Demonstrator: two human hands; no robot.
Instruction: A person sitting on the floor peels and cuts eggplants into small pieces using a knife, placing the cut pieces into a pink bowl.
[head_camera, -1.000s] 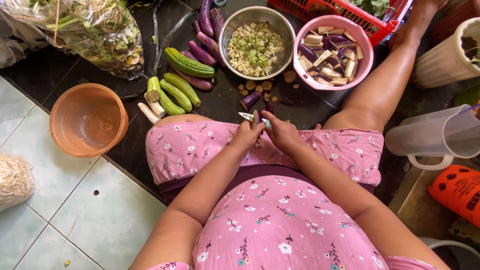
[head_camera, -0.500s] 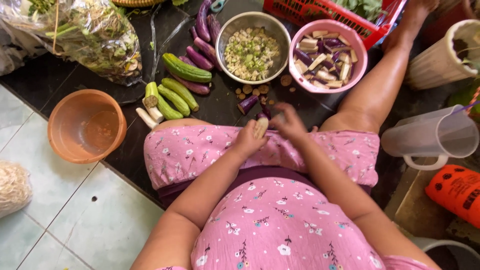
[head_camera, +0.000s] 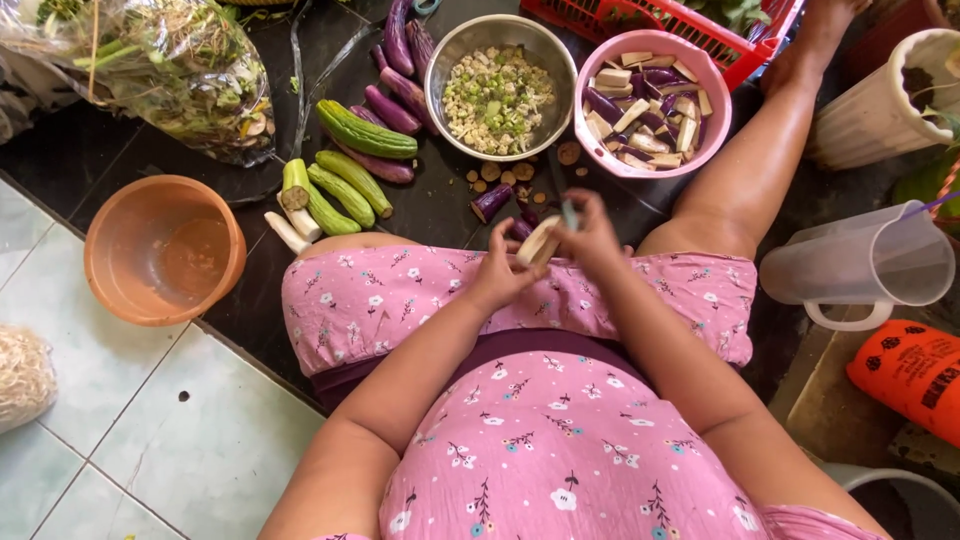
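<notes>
The fingers (head_camera: 512, 262) of the left hand (head_camera: 500, 275) are clenched around one end of a pale cut eggplant piece (head_camera: 537, 241), which is held above the lap, over the pink floral dress (head_camera: 520, 450). The fingers of the right hand (head_camera: 590, 235) are closed on a small knife (head_camera: 568, 213), its blade seen just above the piece's upper end; contact between blade and piece cannot be told. The piece is thus found between both hands, tilted, its pale cut face turned up.

Compared with half a second ago, the piece is seen raised slightly and turned more to the right, and the right hand has closed in on it. A second ago the knife was seen lying nearly flat between the hands.

Both forearms are extended forward from the body, converging over the lap, wrists bent inward.

On the dark floor (head_camera: 430, 205) beyond the knees, a steel bowl (head_camera: 445, 60) of chopped bits and a pink bowl (head_camera: 585, 130) of cut pieces are set side by side. Whole purple eggplants (head_camera: 392, 108) and green gourds (head_camera: 365, 130) lie left of the steel bowl.
</notes>
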